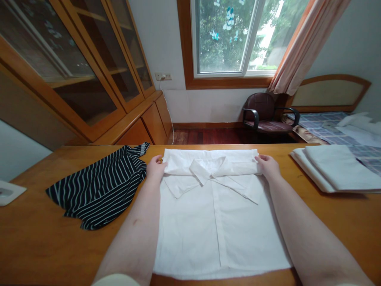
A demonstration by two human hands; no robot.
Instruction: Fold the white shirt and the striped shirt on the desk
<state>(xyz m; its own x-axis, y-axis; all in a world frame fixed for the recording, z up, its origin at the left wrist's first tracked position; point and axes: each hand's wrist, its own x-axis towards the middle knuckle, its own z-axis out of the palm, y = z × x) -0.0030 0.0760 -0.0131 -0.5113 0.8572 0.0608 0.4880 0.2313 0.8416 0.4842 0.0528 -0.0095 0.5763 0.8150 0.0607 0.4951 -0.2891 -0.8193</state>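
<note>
A white collared shirt (pixel 190 230) lies on the wooden table in front of me, its top part folded down so the collar rests over the front. My left hand (pixel 156 166) pinches the shirt's upper left edge, with the fingertips partly hidden behind the cloth. On the opposite side, my right hand (pixel 268 166) grips the upper right edge between thumb and fingers. Left of my left forearm, a black and white striped garment (pixel 101 186) is spread on the table, its tip close to my hand.
Folded white cloth (pixel 342 167) is stacked at the table's right. A white object (pixel 10 192) sits at the left edge. Beyond the wooden table (pixel 26 234) stand a glass-door cabinet (pixel 104 131), an armchair (pixel 262 113) and a bed (pixel 321 119) below a window.
</note>
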